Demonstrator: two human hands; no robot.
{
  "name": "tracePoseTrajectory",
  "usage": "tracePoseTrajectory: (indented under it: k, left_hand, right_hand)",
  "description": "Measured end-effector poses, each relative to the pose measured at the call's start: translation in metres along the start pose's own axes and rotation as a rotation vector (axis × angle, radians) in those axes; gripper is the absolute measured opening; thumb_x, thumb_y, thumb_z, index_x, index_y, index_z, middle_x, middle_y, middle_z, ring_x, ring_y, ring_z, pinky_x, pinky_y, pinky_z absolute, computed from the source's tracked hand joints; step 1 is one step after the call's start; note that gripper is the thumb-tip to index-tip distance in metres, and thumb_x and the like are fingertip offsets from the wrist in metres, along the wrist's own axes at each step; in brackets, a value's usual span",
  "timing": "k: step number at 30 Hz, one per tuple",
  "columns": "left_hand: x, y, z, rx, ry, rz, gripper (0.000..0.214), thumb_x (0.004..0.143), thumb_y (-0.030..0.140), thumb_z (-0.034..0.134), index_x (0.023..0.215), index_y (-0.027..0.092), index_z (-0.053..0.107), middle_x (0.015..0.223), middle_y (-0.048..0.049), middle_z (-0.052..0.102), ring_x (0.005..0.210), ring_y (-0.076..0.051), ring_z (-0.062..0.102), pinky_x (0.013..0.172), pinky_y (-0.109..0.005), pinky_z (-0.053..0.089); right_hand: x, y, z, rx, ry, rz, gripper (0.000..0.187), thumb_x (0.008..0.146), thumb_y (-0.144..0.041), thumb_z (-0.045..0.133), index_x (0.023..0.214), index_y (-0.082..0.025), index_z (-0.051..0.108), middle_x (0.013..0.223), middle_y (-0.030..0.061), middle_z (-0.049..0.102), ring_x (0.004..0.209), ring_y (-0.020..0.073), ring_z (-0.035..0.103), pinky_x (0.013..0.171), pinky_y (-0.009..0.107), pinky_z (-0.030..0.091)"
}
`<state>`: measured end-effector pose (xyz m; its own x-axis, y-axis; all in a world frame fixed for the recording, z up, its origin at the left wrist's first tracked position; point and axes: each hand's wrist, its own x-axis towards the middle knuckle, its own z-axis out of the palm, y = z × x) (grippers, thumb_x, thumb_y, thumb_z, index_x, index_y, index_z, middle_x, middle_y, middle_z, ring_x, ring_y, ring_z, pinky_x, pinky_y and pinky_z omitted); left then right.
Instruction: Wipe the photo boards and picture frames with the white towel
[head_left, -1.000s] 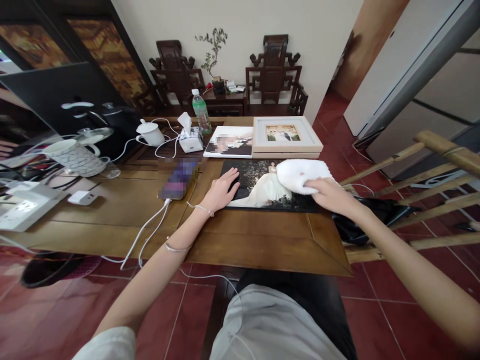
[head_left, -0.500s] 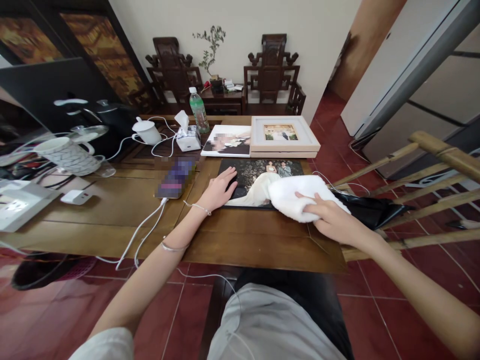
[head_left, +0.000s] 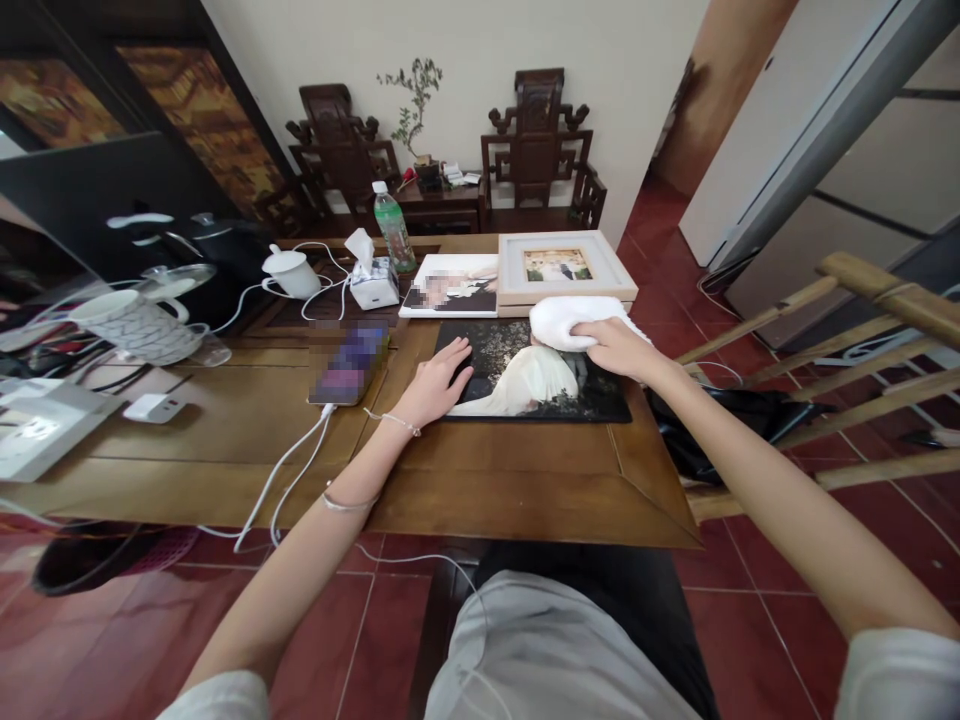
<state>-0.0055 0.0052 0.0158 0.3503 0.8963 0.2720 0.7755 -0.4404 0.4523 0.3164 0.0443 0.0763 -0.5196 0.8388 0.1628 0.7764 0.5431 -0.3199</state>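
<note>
A dark wedding photo panel point(head_left: 525, 382) lies flat on the wooden table point(head_left: 495, 480). My left hand point(head_left: 439, 385) rests on its left edge, fingers stretched out. In my right hand point(head_left: 616, 348) is a folded white cloth point(head_left: 566, 318), pressed over the panel's upper right part and hiding some of the picture. Just behind the panel lie a white-edged photo print point(head_left: 457, 285) and a pale framed photo point(head_left: 622, 275); the cloth overlaps the frame's front edge in this view.
A phone point(head_left: 349, 365) with white cables lies to the left. Further left are a patterned mug point(head_left: 139, 325), a lidded white cup point(head_left: 291, 272) and a power strip point(head_left: 45, 425). A tissue box point(head_left: 375, 285) and a bottle point(head_left: 394, 230) stand behind. A bamboo chair point(head_left: 885, 300) is at the right.
My right hand has moved the cloth away from me and slightly left, from the panel's lower right to its upper right. My left hand has stayed on the panel.
</note>
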Motion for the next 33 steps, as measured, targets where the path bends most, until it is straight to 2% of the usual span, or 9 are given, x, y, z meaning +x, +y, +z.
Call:
tracePoseTrajectory:
  k: [3,7,10,13,17,22,25,29,33]
  left_hand:
    - [0.0,0.0,0.001,0.001,0.002,0.0,0.048,0.098,0.037,0.04,0.139,0.014,0.053,0.153,-0.015,0.044,0.146,-0.026,0.035,0.118,-0.051,0.031]
    - [-0.001,0.001,0.001,0.009,0.001,-0.002,0.049,0.099,0.036,0.039,0.139,0.013,0.052,0.154,-0.0158,0.043,0.147,-0.026,0.034,0.118,-0.051,0.032]
    - [0.0,0.002,0.001,0.017,0.001,-0.004,0.048,0.098,0.036,0.039,0.139,0.014,0.052,0.154,-0.0157,0.043,0.146,-0.026,0.035,0.117,-0.052,0.033]
    - [0.0,0.002,0.001,0.024,-0.004,-0.005,0.049,0.098,0.036,0.039,0.139,0.013,0.052,0.153,-0.0157,0.044,0.146,-0.026,0.035,0.117,-0.052,0.033]
    - [0.0,0.001,0.0,0.025,-0.007,-0.005,0.049,0.098,0.036,0.039,0.139,0.014,0.052,0.154,-0.0147,0.043,0.146,-0.026,0.035,0.117,-0.052,0.033]
    - [0.001,-0.001,0.001,0.023,0.002,0.001,0.048,0.098,0.037,0.04,0.138,0.014,0.053,0.153,-0.0148,0.044,0.146,-0.026,0.036,0.117,-0.051,0.034]
    - [0.001,-0.002,0.001,0.012,0.009,0.009,0.048,0.098,0.037,0.041,0.138,0.013,0.053,0.153,-0.0156,0.045,0.145,-0.026,0.037,0.117,-0.051,0.034]
    - [0.001,-0.002,0.0,0.006,0.003,0.016,0.049,0.098,0.037,0.041,0.138,0.012,0.054,0.152,-0.0169,0.046,0.145,-0.027,0.037,0.117,-0.051,0.034]
    - [0.001,-0.001,-0.002,0.014,-0.006,0.011,0.049,0.098,0.037,0.041,0.138,0.012,0.053,0.152,-0.0159,0.045,0.146,-0.026,0.037,0.118,-0.05,0.033]
  right_hand:
    - [-0.014,-0.006,0.008,-0.038,0.008,-0.038,0.058,0.068,-0.001,0.04,0.111,-0.021,0.072,0.12,0.0057,0.073,0.12,0.0256,0.061,0.105,0.041,0.042]
    - [-0.054,-0.026,0.016,-0.065,-0.019,-0.064,0.059,0.067,0.002,0.039,0.111,-0.019,0.071,0.136,0.0111,0.062,0.142,0.0292,0.04,0.114,0.062,0.026]
    - [-0.092,-0.046,0.017,-0.055,-0.048,-0.072,0.057,0.067,0.002,0.041,0.11,-0.02,0.071,0.144,0.0147,0.055,0.143,0.0288,0.038,0.116,0.064,0.025]
    - [-0.125,-0.065,0.017,-0.044,-0.08,-0.086,0.057,0.066,0.002,0.043,0.107,-0.024,0.072,0.144,0.0138,0.055,0.143,0.0285,0.038,0.116,0.064,0.026]
    - [-0.141,-0.076,0.014,-0.027,-0.128,-0.1,0.057,0.062,0.002,0.044,0.1,-0.029,0.074,0.142,0.0093,0.057,0.141,0.0276,0.041,0.116,0.062,0.028]
    - [-0.112,-0.067,0.007,-0.017,-0.145,-0.104,0.061,0.065,0.002,0.04,0.111,-0.024,0.071,0.137,0.0097,0.062,0.142,0.0274,0.04,0.116,0.06,0.028]
    - [-0.081,-0.054,0.004,-0.051,-0.121,-0.094,0.061,0.066,0.001,0.039,0.112,-0.023,0.072,0.131,0.0086,0.066,0.132,0.0303,0.052,0.114,0.058,0.031]
    - [-0.042,-0.034,0.001,-0.057,-0.078,-0.096,0.057,0.067,-0.002,0.04,0.109,-0.021,0.074,0.114,0.0067,0.074,0.106,0.0267,0.067,0.1,0.04,0.046]
    - [-0.013,-0.02,0.001,-0.004,-0.006,-0.057,0.057,0.068,-0.002,0.042,0.112,-0.018,0.074,0.119,0.0063,0.073,0.11,0.0264,0.066,0.095,0.034,0.047]
